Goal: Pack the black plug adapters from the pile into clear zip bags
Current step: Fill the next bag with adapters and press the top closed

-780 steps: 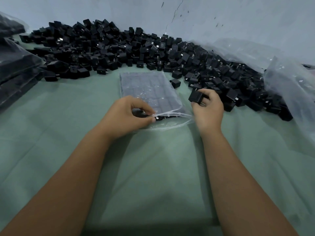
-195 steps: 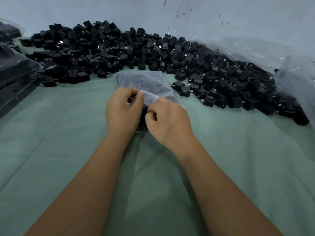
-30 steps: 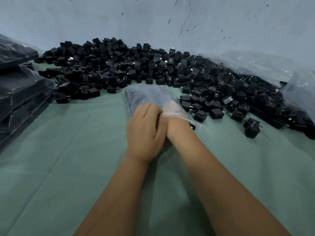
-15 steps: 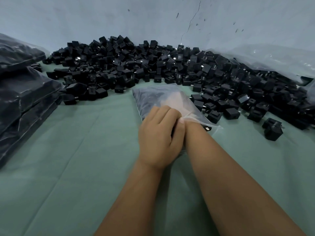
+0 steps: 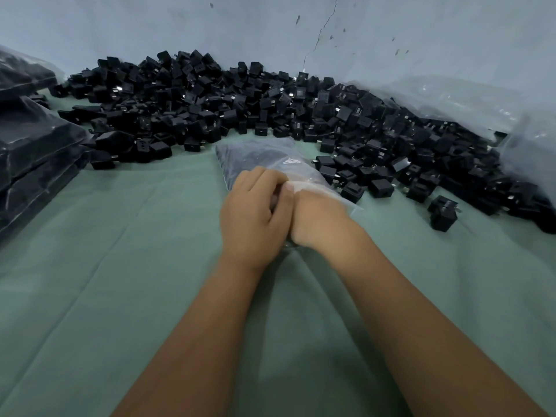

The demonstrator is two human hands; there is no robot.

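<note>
Surface: green cloth (image 5: 120,296), creased, meeting a pale blue cracked wall (image 5: 391,40). Pile of black plug adapters (image 5: 270,109) along the wall. Clear zip bag (image 5: 258,155), part-filled, before the pile. Left hand (image 5: 252,218) grips the bag mouth; right hand (image 5: 316,218) reaches inside, its grasp indiscernible. Filled bags (image 5: 30,145) stacked at left.

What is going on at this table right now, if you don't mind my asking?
A person is packing black adapters into clear zip bags. Both hands are at the mouth of a zip bag lying on the green cloth: the left hand grips its near edge, and the right hand reaches inside, fingers hidden by the plastic. The bag already looks dark with adapters. A big pile waits behind, and filled bags are stacked at the left.
</note>
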